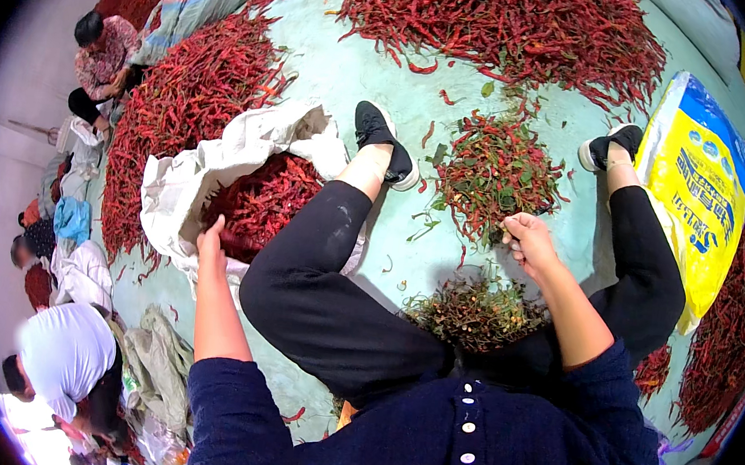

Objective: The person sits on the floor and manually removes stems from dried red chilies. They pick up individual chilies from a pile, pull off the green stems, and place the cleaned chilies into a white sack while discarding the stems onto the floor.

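Observation:
My left hand is at the near side of the mouth of a white woven sack, seen edge-on. Red chili peppers fill the sack's opening beside it; whether the fingers hold anything is hidden. Between my feet lies a small pile of red chilies mixed with green leaves and stems. My right hand is over the pile's near edge, thumb and fingers drawn together. Something small and dark shows by its fingertips, too small to tell if it is held. Closer to me sits a heap of green-brown stems.
A large chili heap spreads ahead, another behind the sack. A yellow and blue plastic bag bearing writing lies by my right leg. At left, a person in a patterned top sits, and one in white bends over.

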{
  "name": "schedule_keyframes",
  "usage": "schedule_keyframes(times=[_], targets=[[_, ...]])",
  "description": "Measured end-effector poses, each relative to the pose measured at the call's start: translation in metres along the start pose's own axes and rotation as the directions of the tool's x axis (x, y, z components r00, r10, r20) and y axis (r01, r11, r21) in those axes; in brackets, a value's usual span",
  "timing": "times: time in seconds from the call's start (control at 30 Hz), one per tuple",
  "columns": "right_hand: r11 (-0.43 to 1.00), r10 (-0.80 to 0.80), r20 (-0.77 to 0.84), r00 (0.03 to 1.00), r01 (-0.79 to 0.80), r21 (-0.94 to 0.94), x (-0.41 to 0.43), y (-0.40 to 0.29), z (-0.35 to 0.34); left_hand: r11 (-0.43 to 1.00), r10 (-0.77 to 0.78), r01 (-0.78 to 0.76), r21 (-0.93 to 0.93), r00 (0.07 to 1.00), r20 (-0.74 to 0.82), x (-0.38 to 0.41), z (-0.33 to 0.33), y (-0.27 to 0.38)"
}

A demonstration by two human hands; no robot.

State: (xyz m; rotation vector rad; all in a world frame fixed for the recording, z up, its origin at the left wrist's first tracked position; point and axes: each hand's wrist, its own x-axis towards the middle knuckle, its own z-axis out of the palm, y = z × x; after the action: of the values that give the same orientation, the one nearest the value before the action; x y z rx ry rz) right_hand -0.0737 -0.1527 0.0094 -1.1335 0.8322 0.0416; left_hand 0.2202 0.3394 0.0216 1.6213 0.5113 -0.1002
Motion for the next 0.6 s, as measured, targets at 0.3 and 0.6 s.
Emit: schedule_keyframes(times=[0.3,0.6], targets=[[0.923,-0.045,0.053,0.998,0.062,-0.379,0.025,0.034,-0.026,-0.037,0.364,-0.207,0.978,0.908,0.206,-0.024,-0.023,-0.003],[0.936,0.351,0.156,0.923,-0.35,-0.037,0.008,0.024,-0.028,-0.2,0.454,-0.035,0.979,0.882,0.124,-0.099,-0.04,0.028]])
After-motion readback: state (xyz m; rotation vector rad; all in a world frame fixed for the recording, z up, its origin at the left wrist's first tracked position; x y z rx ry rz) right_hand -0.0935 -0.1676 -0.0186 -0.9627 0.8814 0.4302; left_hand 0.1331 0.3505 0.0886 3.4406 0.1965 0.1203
